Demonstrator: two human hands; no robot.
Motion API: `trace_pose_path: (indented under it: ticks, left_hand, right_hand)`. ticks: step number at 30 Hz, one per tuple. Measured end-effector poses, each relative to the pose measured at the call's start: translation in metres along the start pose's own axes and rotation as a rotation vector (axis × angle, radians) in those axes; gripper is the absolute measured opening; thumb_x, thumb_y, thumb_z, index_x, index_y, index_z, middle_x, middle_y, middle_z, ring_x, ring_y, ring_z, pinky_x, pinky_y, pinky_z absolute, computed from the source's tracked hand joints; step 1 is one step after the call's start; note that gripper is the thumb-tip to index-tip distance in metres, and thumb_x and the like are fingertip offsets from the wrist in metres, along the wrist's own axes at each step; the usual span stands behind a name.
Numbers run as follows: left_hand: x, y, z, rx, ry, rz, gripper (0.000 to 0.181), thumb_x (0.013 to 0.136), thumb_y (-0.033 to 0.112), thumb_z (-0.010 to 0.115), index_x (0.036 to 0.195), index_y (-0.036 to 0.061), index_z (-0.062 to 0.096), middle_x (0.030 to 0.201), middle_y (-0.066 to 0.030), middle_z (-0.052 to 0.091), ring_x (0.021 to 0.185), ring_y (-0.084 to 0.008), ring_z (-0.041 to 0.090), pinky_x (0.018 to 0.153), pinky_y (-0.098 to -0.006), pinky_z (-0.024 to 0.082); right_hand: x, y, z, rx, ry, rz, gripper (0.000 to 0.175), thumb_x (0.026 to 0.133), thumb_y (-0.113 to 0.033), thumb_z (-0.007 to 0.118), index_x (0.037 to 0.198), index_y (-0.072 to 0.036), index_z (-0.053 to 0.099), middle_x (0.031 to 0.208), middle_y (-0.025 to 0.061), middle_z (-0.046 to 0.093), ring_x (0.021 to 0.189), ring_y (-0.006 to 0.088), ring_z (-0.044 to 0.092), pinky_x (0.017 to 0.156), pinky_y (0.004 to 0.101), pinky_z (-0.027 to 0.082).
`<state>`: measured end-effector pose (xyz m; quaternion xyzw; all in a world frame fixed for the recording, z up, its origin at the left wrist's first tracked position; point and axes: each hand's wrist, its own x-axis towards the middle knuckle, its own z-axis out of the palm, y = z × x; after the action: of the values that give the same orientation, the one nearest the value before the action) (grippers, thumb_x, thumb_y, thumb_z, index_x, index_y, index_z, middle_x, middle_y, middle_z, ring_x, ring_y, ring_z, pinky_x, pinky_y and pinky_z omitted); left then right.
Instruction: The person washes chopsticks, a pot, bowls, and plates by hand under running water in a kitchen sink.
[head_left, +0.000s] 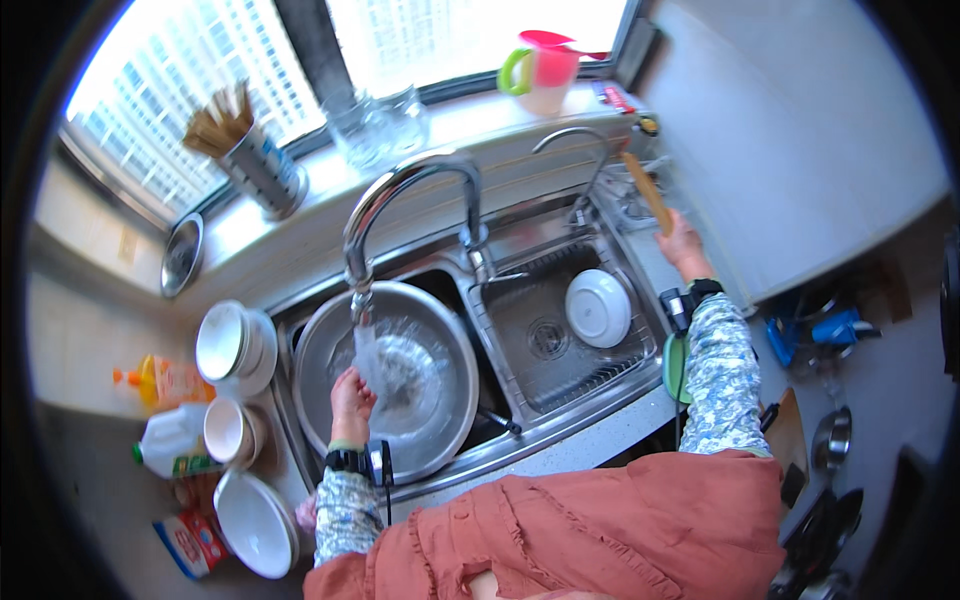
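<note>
My left hand (354, 403), fingers curled, is beside the water stream (367, 351) from the chrome faucet (411, 166). Nothing held shows in it. Below is a large metal basin (463, 390), set in the left sink bowl, with water churning inside. At the right, my right hand (684, 244) grips a flat wooden stick or handle (646, 191), which points up towards the window sill; its far end is blurred. A white dish (598, 308) lies upside down in the right sink bowl (517, 341), near the drain.
Stacked white bowls (220, 351) and larger bowls (251, 529) line the left counter, beside a plastic jug (176, 439) and an orange bottle (169, 381). A chopstick holder (262, 169), glassware (379, 124) and a pink-topped pitcher (549, 71) stand on the sill. A slim second tap (577, 135) rises behind the right bowl.
</note>
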<state>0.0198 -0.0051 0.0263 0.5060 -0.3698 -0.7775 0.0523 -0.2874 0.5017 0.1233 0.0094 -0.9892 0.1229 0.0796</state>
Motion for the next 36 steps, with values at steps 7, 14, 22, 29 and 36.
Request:
trace_pose_path:
  ticks: [7,14,22,29,36]
  left_hand:
    - [-0.025,0.011,0.01,0.133,-0.075,0.058,0.023,0.078,0.018,0.054,0.098,0.0086,0.049,0.079,-0.0036,0.053,0.064,-0.0129,0.051,0.055,-0.0237,0.043]
    - [-0.027,0.011,0.034,0.226,-0.113,0.026,0.028,0.078,0.019,0.052,0.104,0.0099,0.048,0.089,-0.0022,0.053,0.082,-0.0158,0.051,0.068,-0.032,0.042]
    - [-0.021,-0.001,0.012,0.269,-0.036,-0.011,0.027,0.079,0.021,0.05,0.103,0.0099,0.049,0.094,-0.0044,0.053,0.082,-0.0176,0.051,0.068,-0.0339,0.041]
    - [-0.023,0.006,-0.006,0.338,0.039,0.005,0.032,0.078,0.021,0.051,0.107,0.0094,0.047,0.098,-0.0064,0.052,0.087,-0.0202,0.052,0.069,-0.0336,0.042]
    - [-0.023,-0.013,-0.049,0.664,0.032,0.22,0.034,0.076,0.025,0.055,0.105,0.0085,0.051,0.104,-0.0084,0.052,0.094,-0.0157,0.049,0.073,-0.0291,0.041]
  right_hand:
    - [0.036,-0.01,0.003,-0.188,-0.123,0.035,0.055,0.07,-0.031,0.061,0.117,-0.013,0.037,0.101,0.0159,0.054,0.093,0.033,0.051,0.077,0.0403,0.041]
    - [0.047,-0.017,0.005,-0.327,-0.151,0.117,0.064,0.068,-0.04,0.059,0.121,-0.014,0.033,0.106,0.0149,0.052,0.097,0.0326,0.049,0.079,0.0415,0.039]
    - [0.043,-0.034,-0.002,-0.424,-0.236,0.181,0.08,0.063,-0.059,0.052,0.126,-0.016,0.026,0.113,0.0145,0.047,0.104,0.0315,0.046,0.083,0.0417,0.036]
    - [0.059,-0.007,0.014,-0.308,0.169,0.023,0.06,0.072,-0.046,0.051,0.119,-0.012,0.038,0.108,0.0121,0.051,0.096,0.0287,0.05,0.078,0.0389,0.04]
    - [-0.048,-0.138,0.049,0.753,-0.659,-0.269,0.033,0.074,-0.017,0.059,0.101,0.0,0.05,0.061,0.0032,0.053,0.05,0.0077,0.048,0.045,0.0207,0.038]
